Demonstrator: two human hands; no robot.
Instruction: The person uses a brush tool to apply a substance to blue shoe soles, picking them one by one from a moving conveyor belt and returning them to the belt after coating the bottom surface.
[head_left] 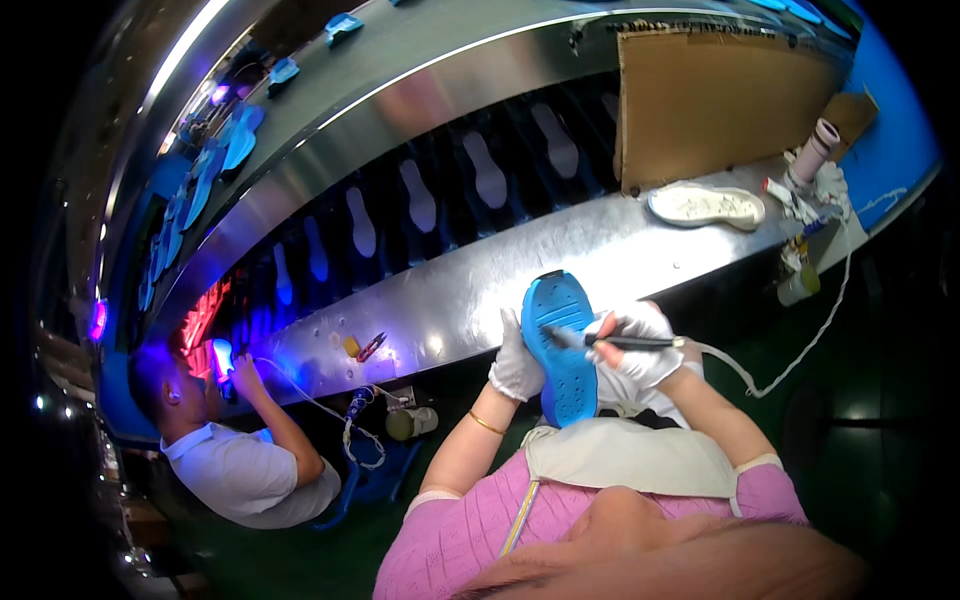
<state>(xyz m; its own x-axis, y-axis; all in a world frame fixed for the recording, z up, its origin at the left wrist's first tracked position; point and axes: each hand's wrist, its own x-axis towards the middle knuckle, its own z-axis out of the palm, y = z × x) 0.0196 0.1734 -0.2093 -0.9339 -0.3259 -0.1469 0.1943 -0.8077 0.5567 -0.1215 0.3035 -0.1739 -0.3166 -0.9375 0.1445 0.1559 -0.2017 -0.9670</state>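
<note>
The white-gloved left hand [517,364] clamps its fingers on the edge of a blue, foot-shaped shoe sole [566,375], which lies between the 2 hands, just right of the left fingers. The white-gloved right hand [641,335] closes its fingers on a slim, black-handled brush [642,343], bristles over the sole. Right of these fingers trails a thin white tube [728,359]; beyond them, an off-white, shoe-shaped piece [704,206] rests on a shiny metal bench [450,325].

Surroundings of the metal desk [450,322].
Upper right: brown cardboard sheet [725,105], upright, with a pink cylinder [815,152] near its right end. Left: co-worker [245,470] in white shirt.
</note>
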